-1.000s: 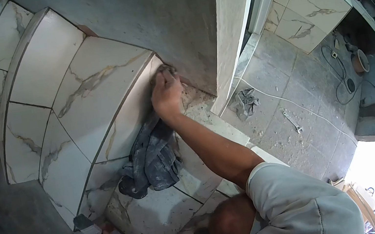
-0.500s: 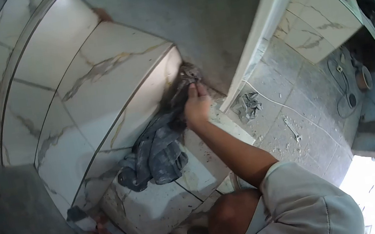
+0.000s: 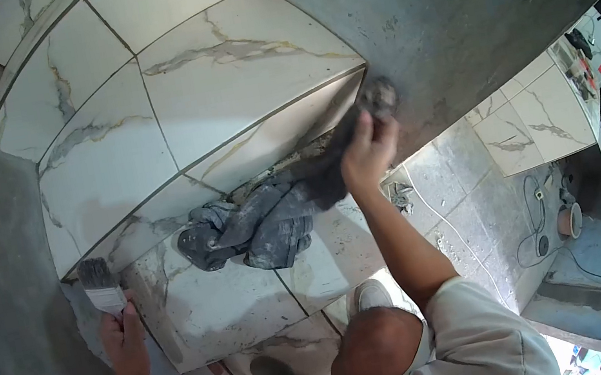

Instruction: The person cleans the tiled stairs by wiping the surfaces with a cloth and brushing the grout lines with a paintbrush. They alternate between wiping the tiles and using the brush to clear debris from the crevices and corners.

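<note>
My left hand (image 3: 127, 345) is closed around the handle of a flat paintbrush (image 3: 101, 288), its dark bristles pointing up beside the left end of the tiled step. My right hand (image 3: 370, 153) grips one end of a dusty dark grey cloth (image 3: 267, 225), perhaps a garment. The gripped end is raised and blurred near the wall corner. The rest of the cloth lies bunched on the lower step (image 3: 226, 311), against the riser. Marbled white tiles cover the upper step (image 3: 237, 95).
A grey wall (image 3: 441, 29) rises behind the right hand. Crumbs and dust lie on the lower step. To the right, a white cable (image 3: 445, 219) crosses the tiled floor near a crumpled scrap (image 3: 400, 197). A pot (image 3: 570, 222) stands farther off. My shoe (image 3: 373, 296) is close to the lower step.
The view has shifted. My right hand has pulled the cloth's end up, stretching the cloth toward the wall. In my left hand, the brush now stands more upright.
</note>
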A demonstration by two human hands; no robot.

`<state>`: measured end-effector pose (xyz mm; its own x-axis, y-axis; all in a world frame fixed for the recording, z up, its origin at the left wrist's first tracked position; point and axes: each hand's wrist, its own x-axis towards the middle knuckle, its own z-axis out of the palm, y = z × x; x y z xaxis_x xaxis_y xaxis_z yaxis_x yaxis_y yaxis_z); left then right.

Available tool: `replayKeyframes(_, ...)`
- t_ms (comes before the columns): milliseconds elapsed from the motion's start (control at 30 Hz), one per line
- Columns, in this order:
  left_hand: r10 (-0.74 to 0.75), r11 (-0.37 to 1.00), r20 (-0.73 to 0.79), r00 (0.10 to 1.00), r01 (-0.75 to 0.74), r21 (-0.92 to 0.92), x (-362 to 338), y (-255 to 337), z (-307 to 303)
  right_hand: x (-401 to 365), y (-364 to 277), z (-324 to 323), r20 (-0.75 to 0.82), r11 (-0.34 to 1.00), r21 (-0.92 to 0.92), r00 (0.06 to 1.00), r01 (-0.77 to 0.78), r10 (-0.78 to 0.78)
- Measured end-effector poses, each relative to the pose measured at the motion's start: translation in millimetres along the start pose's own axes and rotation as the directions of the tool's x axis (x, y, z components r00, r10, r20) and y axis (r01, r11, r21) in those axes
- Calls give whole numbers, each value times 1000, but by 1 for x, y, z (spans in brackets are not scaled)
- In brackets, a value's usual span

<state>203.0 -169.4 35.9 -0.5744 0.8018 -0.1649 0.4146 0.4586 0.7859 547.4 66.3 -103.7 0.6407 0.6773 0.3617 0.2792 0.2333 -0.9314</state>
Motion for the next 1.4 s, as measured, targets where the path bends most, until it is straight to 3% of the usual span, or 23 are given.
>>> replayKeyframes(67,-3,999,8,1000,4,-35,-5,0,-4,4,6,41,-22,998,58,999,-39,40)
replayKeyframes(133,12,999,10,1000,-12,-51,-10,-3,-11,-19,22,73,-119,984,-122,982,133,-147)
replayKeyframes(200,30,998,24,999,-29,-63,-11,-6,-13,-42,27,72,61,845,-195,866,498,-496)
replayKeyframes(233,6,997,21,1000,-4,-80,-10,-7,-13,-43,32,64,175,849,-98,849,518,-498)
replayKeyframes(267,-17,995,14,1000,19,-97,-9,-8,-13,-38,32,55,285,851,4,815,525,-504)
replayKeyframes(333,-23,998,-1,1000,23,-54,-10,-3,-10,-16,19,48,207,968,-62,952,243,-225)
replayKeyframes(400,-45,999,-46,998,44,-19,-11,-3,-12,1,14,65,-166,997,-40,984,-73,65)
replayKeyframes(467,-26,999,-8,1000,26,22,-8,-5,-12,-27,2,78,-101,983,-9,978,184,-184)
replayKeyframes(533,-40,999,-36,999,40,22,-5,-1,-5,-71,11,77,362,788,8,732,616,-577)
replayKeyframes(633,40,998,-22,999,-39,45,5,-15,1,-84,16,88,371,630,241,530,738,-763)
replayKeyframes(667,120,991,8,993,-120,52,7,-21,-3,-74,8,81,435,642,248,508,726,-743)
replayKeyframes(733,97,995,-8,995,-97,31,1,-10,-6,-66,-4,89,160,677,122,659,726,-735)
replayKeyframes(800,78,997,2,997,-78,7,-7,-6,-7,-82,-11,94,206,636,141,606,759,-769)
replayKeyframes(867,60,996,-21,998,-61,-61,-7,-5,-11,-106,2,105,558,376,407,99,832,-824)
replayKeyframes(900,60,997,-26,998,-62,-56,-7,-1,-15,-112,13,107,950,635,303,-175,710,-258)
replayKeyframes(933,31,998,-35,999,-33,-57,-10,4,-19,-110,26,106,948,636,310,-183,706,-259)
replayKeyframes(1000,-15,997,-53,998,11,-77,-18,2,-28,-92,38,95,866,569,433,-498,699,-48)
replayKeyframes(1133,98,995,-59,993,-99,-15,-18,-6,-41,-56,24,95,830,513,546,-513,662,-220)
replayKeyframes(1200,110,994,-57,992,-111,-10,-23,-15,-41,-59,-38,75,908,238,310,-213,920,-362)
replayKeyframes(1233,61,996,-44,997,-63,-58,-22,-17,-40,-69,-33,82,708,262,464,-176,846,-684)
replayKeyframes(1333,59,997,-55,997,-61,-41,-16,-25,-52,-79,83,99,671,438,688,-279,578,-687)
replayKeyframes(1367,56,998,-52,997,-55,24,-17,-33,-53,-59,44,86,671,40,594,-468,803,-576)
replayKeyframes(1400,49,999,-45,998,-48,16,-18,-41,-53,-50,11,81,675,42,597,-473,801,-566)
